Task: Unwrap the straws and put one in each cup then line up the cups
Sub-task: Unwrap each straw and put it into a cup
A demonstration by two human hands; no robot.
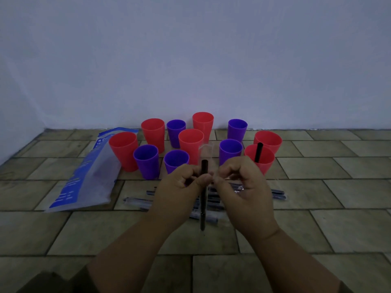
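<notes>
Several red and purple cups stand in a loose cluster on the tiled floor near the wall. The front right red cup (pixel 262 160) holds a black straw (pixel 258 152). My left hand (pixel 182 182) grips an upright black straw (pixel 203 195) in front of the cups. A clear wrapper (pixel 204 151) sticks up past the straw's top end. My right hand (pixel 243 185) pinches that wrapper beside the straw. A pile of wrapped straws (pixel 137 202) lies on the floor under my hands, partly hidden by them.
A blue and clear plastic bag (pixel 84 178) lies flat on the floor left of the cups. The pale wall (pixel 190 60) rises right behind the cups. Tiled floor (pixel 317 218) stretches to the right and toward me.
</notes>
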